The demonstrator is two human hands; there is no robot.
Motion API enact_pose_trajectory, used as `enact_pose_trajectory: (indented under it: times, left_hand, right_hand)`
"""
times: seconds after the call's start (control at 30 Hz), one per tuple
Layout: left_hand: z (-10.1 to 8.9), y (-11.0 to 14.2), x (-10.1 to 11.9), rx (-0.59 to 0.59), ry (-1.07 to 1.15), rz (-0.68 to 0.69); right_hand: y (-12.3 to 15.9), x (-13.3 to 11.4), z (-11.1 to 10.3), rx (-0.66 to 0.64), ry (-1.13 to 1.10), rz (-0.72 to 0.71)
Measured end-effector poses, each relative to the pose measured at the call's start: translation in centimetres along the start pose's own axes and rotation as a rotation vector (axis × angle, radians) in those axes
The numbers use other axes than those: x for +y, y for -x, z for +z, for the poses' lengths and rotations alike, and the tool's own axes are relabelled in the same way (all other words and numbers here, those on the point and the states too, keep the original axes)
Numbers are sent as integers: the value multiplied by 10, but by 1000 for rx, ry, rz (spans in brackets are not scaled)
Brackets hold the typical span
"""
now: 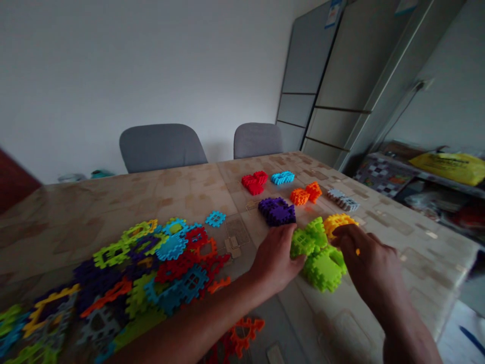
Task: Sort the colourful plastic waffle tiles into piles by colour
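Lime-green interlocking building pieces (pixel 324 270) with toothed edges lie in a stacked cluster at the right of the table. My left hand (pixel 276 255) is closed on the cluster's left side, thumb at the front and fingers behind. At the opposite side, my right hand (pixel 373 263) has its fingers bent together, their tips between the green cluster and a stack of yellow pieces (pixel 339 221). A small yellow-orange patch shows among those fingers; what they hold is hidden. Just beyond my left hand sits a purple stack (pixel 276 211).
Farther back are red (pixel 253 183), blue (pixel 282 177), orange (pixel 306 194) and grey stacks (pixel 343 200). A mixed heap of pieces (pixel 151 273) spreads across the left. Orange pieces (pixel 244 333) lie near the front. Two grey chairs (pixel 162 146) stand behind the table (pixel 197 192).
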State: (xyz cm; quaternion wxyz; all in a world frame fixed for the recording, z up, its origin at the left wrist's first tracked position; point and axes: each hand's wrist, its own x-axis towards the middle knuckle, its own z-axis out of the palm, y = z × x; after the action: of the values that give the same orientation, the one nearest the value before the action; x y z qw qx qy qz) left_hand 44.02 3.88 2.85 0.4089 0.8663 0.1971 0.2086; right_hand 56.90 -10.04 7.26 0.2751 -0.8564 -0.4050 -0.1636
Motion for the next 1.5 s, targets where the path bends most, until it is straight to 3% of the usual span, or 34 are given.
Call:
enact_pose_trajectory:
  times: [0.2, 0.63, 0.77, 0.9, 1.03, 1.17, 1.23, 1.37, 1.5]
  left_hand:
    - [18, -15, 5, -26, -170, 46]
    - [18, -17, -2, -81, -278, 112]
    - [13, -10, -2, -36, -252, 151]
    - [-2, 17, -2, 23, -213, 174]
    - [-10, 53, 2, -3, -160, 137]
    - [-4, 73, 11, -184, 7, 34]
    - [1, 75, 14, -235, 64, -22]
    - [8, 69, 14, -228, 101, -85]
    - [8, 62, 10, -215, 132, -126]
  right_hand:
    - [-1, -9, -6, 39, -123, 41]
    - [0, -12, -10, 41, -154, 108]
    - [4, 1, -7, -110, -8, 96]
    - [11, 18, -1, -260, 128, 112]
    - [15, 23, 2, -258, 128, 87]
    - [15, 13, 2, -288, 122, 44]
    - [15, 8, 2, -302, 110, 32]
    - [17, 10, 1, -289, 39, 30]
    - [27, 26, -6, -234, -5, 155]
